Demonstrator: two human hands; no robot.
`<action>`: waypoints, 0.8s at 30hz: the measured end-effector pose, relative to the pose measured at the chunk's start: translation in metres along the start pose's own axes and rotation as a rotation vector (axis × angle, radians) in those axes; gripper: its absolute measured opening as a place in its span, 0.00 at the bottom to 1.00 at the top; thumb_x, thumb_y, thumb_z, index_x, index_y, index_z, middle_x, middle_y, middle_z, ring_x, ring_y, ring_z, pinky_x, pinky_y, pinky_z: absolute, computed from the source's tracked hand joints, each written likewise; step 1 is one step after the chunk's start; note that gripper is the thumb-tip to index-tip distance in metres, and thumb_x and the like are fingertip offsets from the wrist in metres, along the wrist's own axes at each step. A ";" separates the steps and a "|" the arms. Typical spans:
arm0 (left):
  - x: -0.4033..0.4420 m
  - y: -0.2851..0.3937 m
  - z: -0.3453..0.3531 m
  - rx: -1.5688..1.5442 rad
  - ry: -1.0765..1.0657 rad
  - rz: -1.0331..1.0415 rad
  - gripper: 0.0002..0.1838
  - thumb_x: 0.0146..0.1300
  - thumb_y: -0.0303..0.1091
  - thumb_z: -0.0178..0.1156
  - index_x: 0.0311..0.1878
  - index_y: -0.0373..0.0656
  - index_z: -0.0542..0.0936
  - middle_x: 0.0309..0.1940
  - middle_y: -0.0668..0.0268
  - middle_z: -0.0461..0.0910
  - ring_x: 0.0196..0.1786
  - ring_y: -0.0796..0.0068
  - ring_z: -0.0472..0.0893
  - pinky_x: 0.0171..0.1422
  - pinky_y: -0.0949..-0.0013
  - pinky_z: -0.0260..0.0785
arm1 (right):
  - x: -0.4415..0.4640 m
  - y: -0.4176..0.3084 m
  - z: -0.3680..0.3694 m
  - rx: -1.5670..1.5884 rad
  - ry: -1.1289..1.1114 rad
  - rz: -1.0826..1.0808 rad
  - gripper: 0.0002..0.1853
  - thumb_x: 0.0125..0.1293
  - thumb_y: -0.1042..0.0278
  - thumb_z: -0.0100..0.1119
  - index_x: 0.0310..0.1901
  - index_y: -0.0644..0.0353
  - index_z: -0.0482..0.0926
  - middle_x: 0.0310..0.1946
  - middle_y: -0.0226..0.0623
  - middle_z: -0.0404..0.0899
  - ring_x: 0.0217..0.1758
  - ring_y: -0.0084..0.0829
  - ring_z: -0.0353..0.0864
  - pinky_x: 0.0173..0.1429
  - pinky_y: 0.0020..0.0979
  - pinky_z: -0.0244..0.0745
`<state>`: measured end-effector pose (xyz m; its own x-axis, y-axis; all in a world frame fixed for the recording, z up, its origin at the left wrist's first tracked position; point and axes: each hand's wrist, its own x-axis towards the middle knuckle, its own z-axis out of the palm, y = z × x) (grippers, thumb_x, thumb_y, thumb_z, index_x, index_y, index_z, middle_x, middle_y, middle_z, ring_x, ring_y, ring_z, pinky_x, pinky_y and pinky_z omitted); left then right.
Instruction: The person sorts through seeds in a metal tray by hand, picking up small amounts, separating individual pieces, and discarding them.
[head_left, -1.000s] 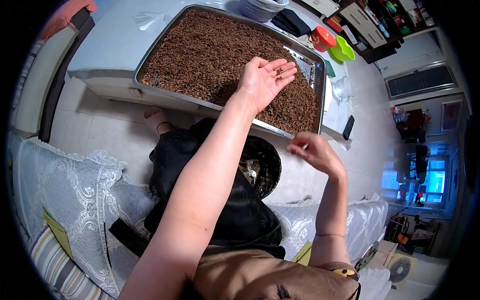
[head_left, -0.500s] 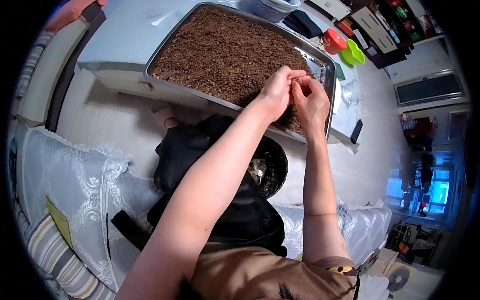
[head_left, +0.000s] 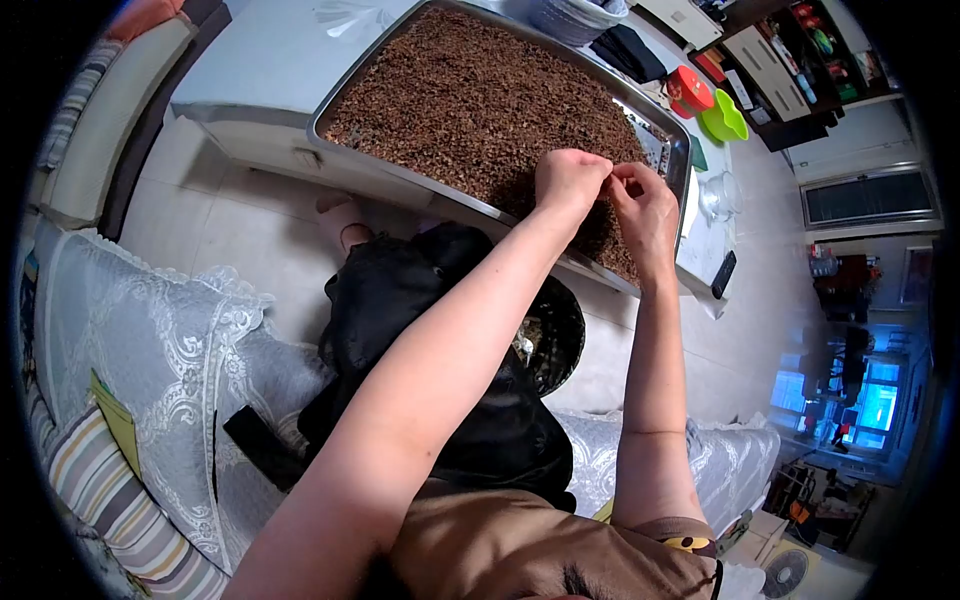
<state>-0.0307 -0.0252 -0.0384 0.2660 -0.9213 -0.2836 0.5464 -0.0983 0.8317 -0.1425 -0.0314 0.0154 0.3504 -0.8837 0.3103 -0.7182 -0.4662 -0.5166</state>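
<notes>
A large metal tray [head_left: 686,170] holds a thick, spread layer of small dry brown pieces [head_left: 470,100], whose exact kind I cannot tell. Over the tray's right part, my left hand [head_left: 570,185] is closed with thumb and fingertips pinched. My right hand [head_left: 648,215] meets it fingertip to fingertip, its thumb and forefinger also pinched and the other fingers curled. Whatever lies between the fingertips is too small or hidden to make out. Part of the tray's bare bottom shows just behind my right hand.
The tray rests on a white table [head_left: 250,70]. Beyond it are a red container [head_left: 688,92], a green bowl [head_left: 724,118], a grey basket [head_left: 575,20] and black cloth [head_left: 628,54]. A clear jar [head_left: 718,195] and black remote [head_left: 724,274] lie right. A black bin [head_left: 570,340] stands below.
The view has shifted slightly, so the tray appears farther right. My left hand has turned more knuckles-up and its fingers have curled in; both hands stay pinched together.
</notes>
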 end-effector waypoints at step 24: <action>-0.003 0.025 -0.012 -0.012 -0.138 -0.122 0.11 0.71 0.39 0.62 0.43 0.41 0.81 0.34 0.69 0.82 0.39 0.83 0.82 0.43 0.78 0.76 | 0.010 0.017 0.019 0.794 -0.002 0.324 0.10 0.66 0.68 0.67 0.45 0.63 0.84 0.36 0.28 0.84 0.35 0.15 0.77 0.35 0.18 0.68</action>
<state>-0.0083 -0.0206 -0.0226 0.0861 -0.9457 -0.3135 0.5778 -0.2089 0.7890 -0.1401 -0.0494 -0.0055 0.2023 -0.9780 0.0501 -0.1494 -0.0814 -0.9854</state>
